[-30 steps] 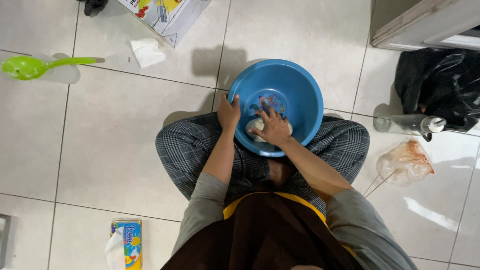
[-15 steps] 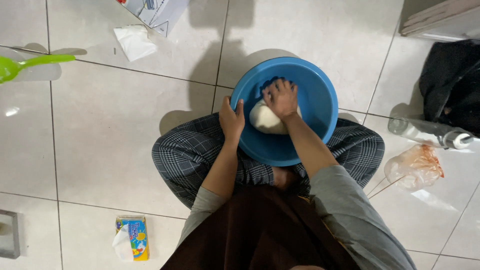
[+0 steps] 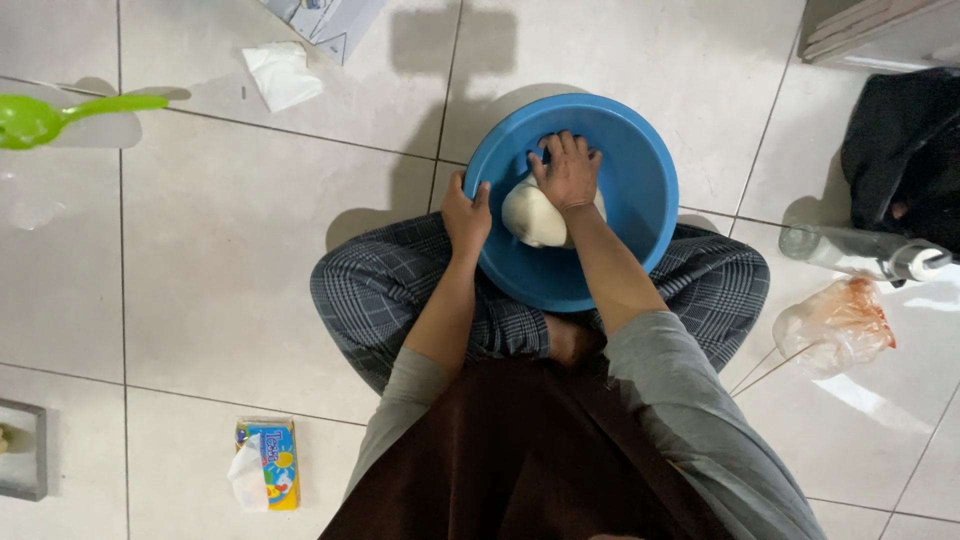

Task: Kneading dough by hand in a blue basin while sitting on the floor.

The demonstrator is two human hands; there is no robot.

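Note:
I sit cross-legged on a white tiled floor with a round blue plastic basin (image 3: 640,190) resting on my legs. A pale lump of dough (image 3: 528,213) lies inside it. My right hand (image 3: 567,172) presses flat on top of the dough, fingers spread toward the far wall of the basin. My left hand (image 3: 465,215) grips the basin's near-left rim, thumb over the edge.
A green plastic ladle (image 3: 50,115) lies at the far left. A crumpled tissue (image 3: 282,74) and a printed box (image 3: 325,20) lie ahead. A tissue pack (image 3: 266,464) sits near my left knee. At the right are a clear bottle (image 3: 865,252), a stained plastic bag (image 3: 835,322) and black cloth (image 3: 905,150).
My right hand has gone from gripping the dough to pushing it away across the basin, palm flat. My left hand has stayed on the rim. The view has shifted slightly.

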